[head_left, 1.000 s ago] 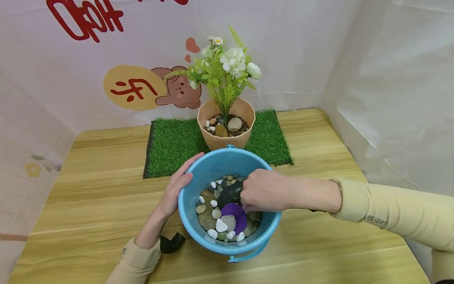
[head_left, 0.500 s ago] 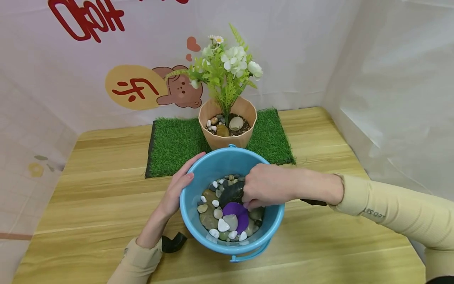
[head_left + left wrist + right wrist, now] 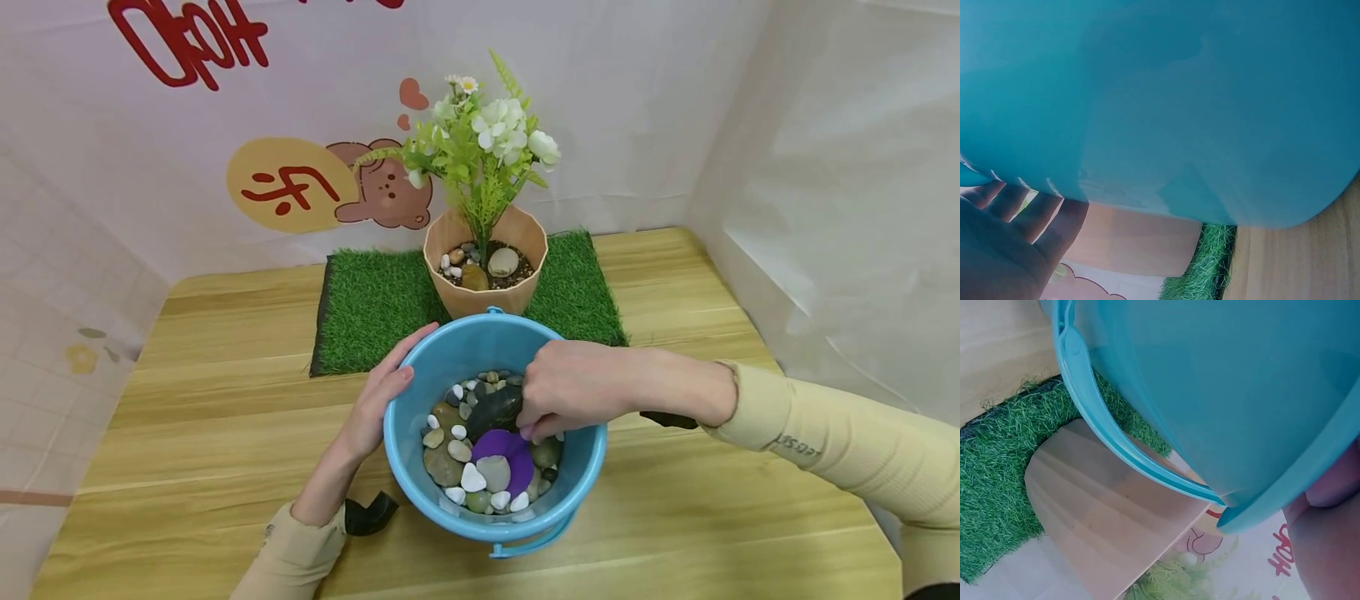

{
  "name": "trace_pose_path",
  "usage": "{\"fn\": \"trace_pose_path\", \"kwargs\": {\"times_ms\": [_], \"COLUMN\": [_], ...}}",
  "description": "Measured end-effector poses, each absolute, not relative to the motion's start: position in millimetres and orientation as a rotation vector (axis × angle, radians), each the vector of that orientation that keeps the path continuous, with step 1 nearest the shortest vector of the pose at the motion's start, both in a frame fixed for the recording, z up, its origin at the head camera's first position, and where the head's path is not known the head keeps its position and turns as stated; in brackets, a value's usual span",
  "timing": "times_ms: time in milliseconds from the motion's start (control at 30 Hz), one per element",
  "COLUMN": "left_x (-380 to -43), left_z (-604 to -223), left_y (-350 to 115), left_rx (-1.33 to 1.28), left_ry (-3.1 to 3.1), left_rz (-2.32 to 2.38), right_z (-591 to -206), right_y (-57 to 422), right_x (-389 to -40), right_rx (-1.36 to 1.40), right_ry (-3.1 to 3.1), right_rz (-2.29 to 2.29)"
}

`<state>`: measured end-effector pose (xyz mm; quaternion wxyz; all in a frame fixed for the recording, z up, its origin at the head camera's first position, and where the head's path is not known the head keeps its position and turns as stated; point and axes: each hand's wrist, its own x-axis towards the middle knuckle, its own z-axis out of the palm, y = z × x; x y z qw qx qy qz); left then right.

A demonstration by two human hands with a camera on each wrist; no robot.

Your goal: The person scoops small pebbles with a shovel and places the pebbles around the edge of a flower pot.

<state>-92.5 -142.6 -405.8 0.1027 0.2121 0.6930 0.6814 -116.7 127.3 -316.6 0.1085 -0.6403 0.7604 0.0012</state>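
on the wooden table (image 3: 225,375) stands a blue bucket (image 3: 480,346), and just beyond it at twelve o'clock a pot (image 3: 491,302) of white flowers (image 3: 501,125) sits on a grass mat (image 3: 371,300). the left hand (image 3: 378,404) rests against the bucket's outside at ten o'clock, thumb at the rim, fingers stretched out rather than wrapped. the right arm crosses the rim at three o'clock, and the right hand (image 3: 573,387) is down inside, fingers curled nearly closed, seemingly pinching a paler bit of the purple piece (image 3: 519,465). that piece lies among the stones (image 3: 442,467) in the bottom, toward five o'clock from the middle, a grey stone (image 3: 492,472) on it and a dark stone (image 3: 491,412) at its eleven o'clock. outside, at eight o'clock, a black piece (image 3: 371,514) shows by the left wrist. only the head view looks into the bucket; both wrist views meet its outer wall. the left one adds four straight fingers touching that wall from eight o'clock in the frame, mostly hidden from above. the right one shows the long curve of the handle (image 3: 1129,454), of which the head view gives a short stretch at five o'clock; the right hand appears there at four o'clock, its fingertips out of sight, so the pinch cannot be told from that side.
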Motion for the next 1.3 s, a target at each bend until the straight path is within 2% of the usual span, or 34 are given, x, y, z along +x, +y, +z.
{"fn": "trace_pose_path", "kwargs": {"times_ms": [267, 567, 733, 1300], "left_x": [-93, -92, -92, -92], "left_z": [-406, -406, -405, -407], "left_y": [-142, -144, -142, -142], "left_rx": [0.622, 0.628, 0.633, 0.634], "left_ry": [2.049, 2.060, 2.059, 2.052], "left_rz": [2.015, 2.012, 2.014, 2.006], "right_z": [-317, -322, -322, -296], "right_y": [126, 112, 111, 125], "right_x": [-117, -106, -105, -132], "right_rx": [-1.865, -1.786, -1.836, -1.712], "right_ry": [2.244, 2.343, 2.370, 2.283], "right_rz": [0.052, 0.376, 0.481, 0.011]}}
